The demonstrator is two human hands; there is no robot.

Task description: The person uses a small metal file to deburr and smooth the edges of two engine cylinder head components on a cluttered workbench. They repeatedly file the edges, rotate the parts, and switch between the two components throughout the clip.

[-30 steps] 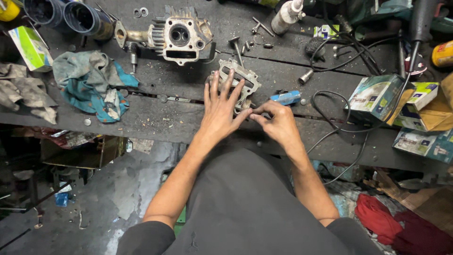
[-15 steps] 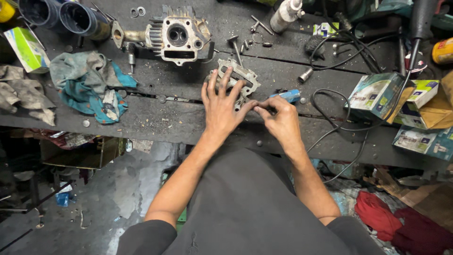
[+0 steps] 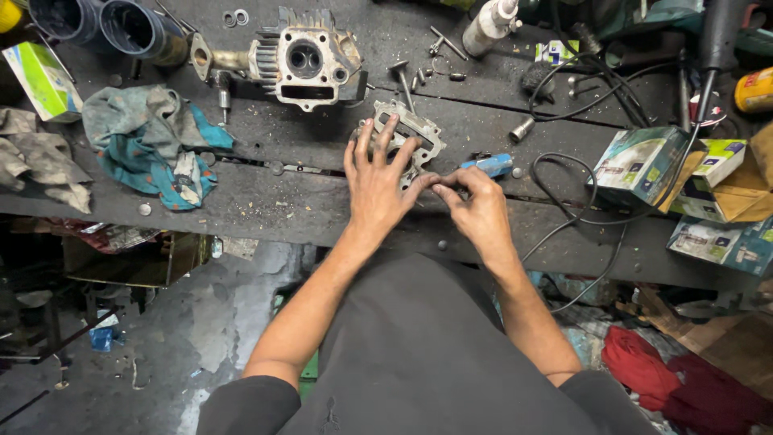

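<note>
Head view, looking down on a dark, oily bench (image 3: 306, 201). Left hand (image 3: 378, 181) spread flat, fingers splayed, pressing down on a flat grey metal plate (image 3: 415, 129) near the bench's middle. Right hand (image 3: 475, 205) just beside it, fingers curled in, thumb and forefinger pinched together at the plate's near edge, tips touching the left thumb; whatever sits in that pinch too small to tell. Blue-handled tool (image 3: 487, 165) lying just beyond the right knuckles. Cylinder head (image 3: 310, 60) upright behind the plate, well clear of both hands. Valve (image 3: 401, 80) lying between head and plate. Teal rag (image 3: 157, 141) crumpled off to the left. White bottle (image 3: 487, 24) at the far edge. Black cable (image 3: 564, 181) looping right of the right hand. Boxes (image 3: 644, 165) stacked at the right end.
</note>
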